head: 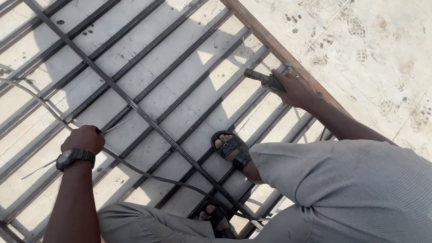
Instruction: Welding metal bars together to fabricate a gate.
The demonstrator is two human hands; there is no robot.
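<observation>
Steel bars of a flat grille [148,72] lay across the concrete floor [378,54], the person squatting on it in black sandals [231,148]. The left hand [84,138], wearing a dark watch [74,157], was clenched around a thin rod [118,125] and a grey cable [40,101] at the near left. The right hand [298,90] grasped a dark hammer [263,79] at the far right, beside the rusty frame edge [265,38].
</observation>
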